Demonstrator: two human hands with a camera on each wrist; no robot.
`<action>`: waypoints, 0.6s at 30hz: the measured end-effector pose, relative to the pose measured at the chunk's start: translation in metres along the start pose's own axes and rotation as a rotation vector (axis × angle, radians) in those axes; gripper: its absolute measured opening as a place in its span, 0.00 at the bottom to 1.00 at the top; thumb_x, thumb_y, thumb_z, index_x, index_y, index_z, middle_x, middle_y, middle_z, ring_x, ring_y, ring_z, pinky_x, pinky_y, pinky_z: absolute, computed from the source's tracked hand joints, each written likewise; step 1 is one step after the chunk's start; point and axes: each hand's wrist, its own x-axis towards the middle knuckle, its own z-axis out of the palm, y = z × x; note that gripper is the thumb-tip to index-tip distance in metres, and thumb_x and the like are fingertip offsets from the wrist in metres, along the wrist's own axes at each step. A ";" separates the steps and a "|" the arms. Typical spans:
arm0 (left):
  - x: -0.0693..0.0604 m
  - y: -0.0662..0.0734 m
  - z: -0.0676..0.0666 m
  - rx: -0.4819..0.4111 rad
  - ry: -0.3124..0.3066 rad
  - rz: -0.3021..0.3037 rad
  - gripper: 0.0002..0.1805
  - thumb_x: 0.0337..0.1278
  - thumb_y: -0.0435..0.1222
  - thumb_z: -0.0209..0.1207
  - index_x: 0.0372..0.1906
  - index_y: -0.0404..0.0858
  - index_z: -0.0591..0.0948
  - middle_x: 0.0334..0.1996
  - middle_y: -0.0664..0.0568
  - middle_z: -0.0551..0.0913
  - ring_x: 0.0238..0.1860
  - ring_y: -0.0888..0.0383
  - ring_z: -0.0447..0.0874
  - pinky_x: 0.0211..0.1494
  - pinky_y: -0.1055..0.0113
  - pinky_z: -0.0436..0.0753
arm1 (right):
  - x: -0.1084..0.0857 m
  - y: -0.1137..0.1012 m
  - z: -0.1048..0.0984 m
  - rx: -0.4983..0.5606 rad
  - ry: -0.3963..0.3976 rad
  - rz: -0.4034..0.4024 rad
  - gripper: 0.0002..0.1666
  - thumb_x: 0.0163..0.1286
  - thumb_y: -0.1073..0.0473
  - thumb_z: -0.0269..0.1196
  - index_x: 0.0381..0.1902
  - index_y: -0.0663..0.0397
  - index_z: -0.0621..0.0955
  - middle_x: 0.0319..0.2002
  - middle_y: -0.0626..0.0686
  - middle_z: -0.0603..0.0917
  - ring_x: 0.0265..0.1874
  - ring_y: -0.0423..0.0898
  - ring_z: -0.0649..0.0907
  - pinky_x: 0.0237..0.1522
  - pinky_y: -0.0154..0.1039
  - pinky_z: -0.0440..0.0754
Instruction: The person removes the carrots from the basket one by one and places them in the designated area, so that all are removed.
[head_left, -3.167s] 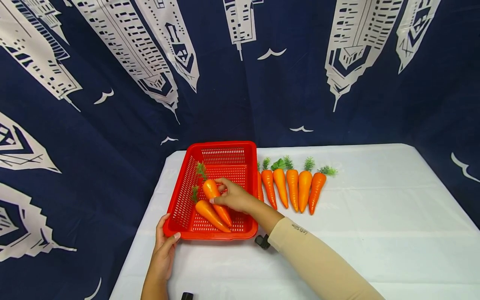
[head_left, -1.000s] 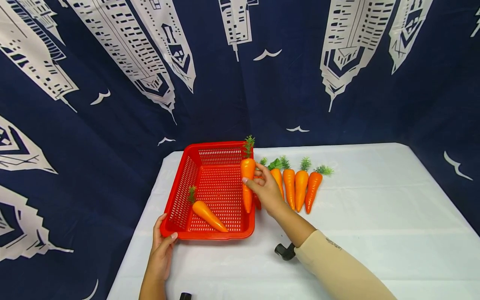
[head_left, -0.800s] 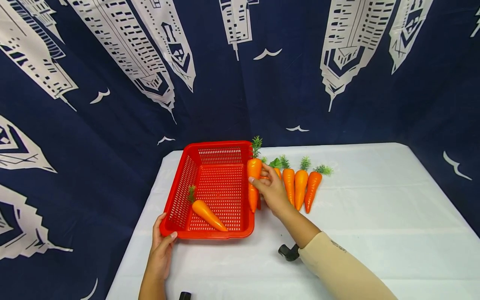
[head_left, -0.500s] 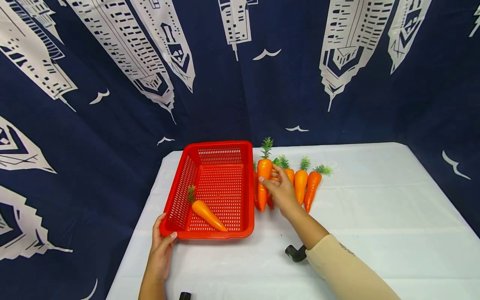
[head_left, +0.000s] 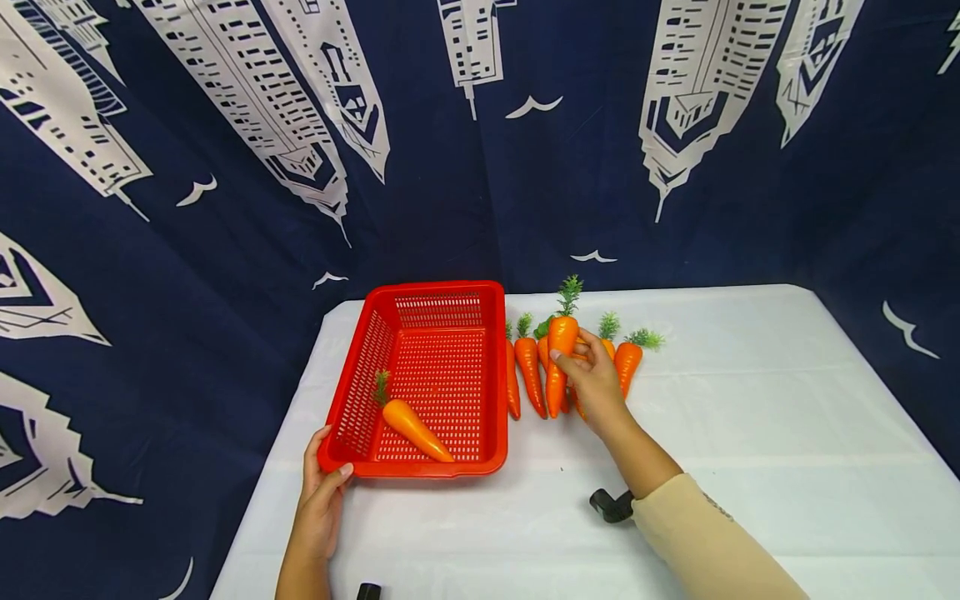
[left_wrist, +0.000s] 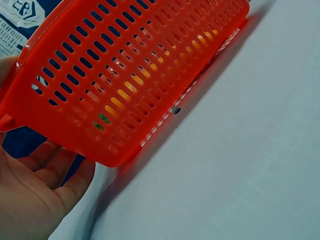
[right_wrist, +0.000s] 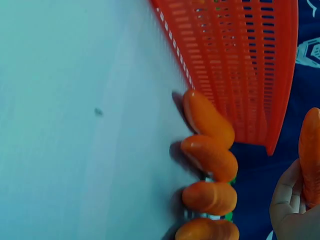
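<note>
My right hand point(head_left: 596, 379) pinches an orange carrot point(head_left: 560, 358) with a green leafy top, its tip downward. This carrot hangs over a row of several carrots point(head_left: 530, 379) on the white table and hides part of them. In the right wrist view, the held carrot point(right_wrist: 311, 155) shows at the right edge, clear of the row. At the near left corner of a red perforated basket point(head_left: 420, 468), my left hand point(head_left: 322, 500) grips the rim, thumb on top. One carrot point(head_left: 414, 429) lies slanted inside, visible through the slots in the left wrist view.
The carrot row begins right beside the basket's right wall, and its rightmost carrot point(head_left: 628, 362) lies past my right hand. A black device point(head_left: 611, 506) shows at my right wrist. A navy curtain point(head_left: 450, 192) with white building prints hangs behind the table point(head_left: 750, 467).
A carrot that lay in the basket is now lifted out, carried right over the rim and above the row by my right hand. The left hand keeps its grip on the basket.
</note>
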 end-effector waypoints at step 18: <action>0.001 -0.001 0.000 0.002 -0.002 0.011 0.36 0.71 0.31 0.47 0.78 0.53 0.51 0.77 0.56 0.52 0.70 0.56 0.60 0.63 0.72 0.71 | 0.004 0.010 -0.039 -0.008 0.109 0.044 0.45 0.73 0.49 0.63 0.81 0.43 0.54 0.64 0.51 0.70 0.46 0.36 0.77 0.42 0.25 0.79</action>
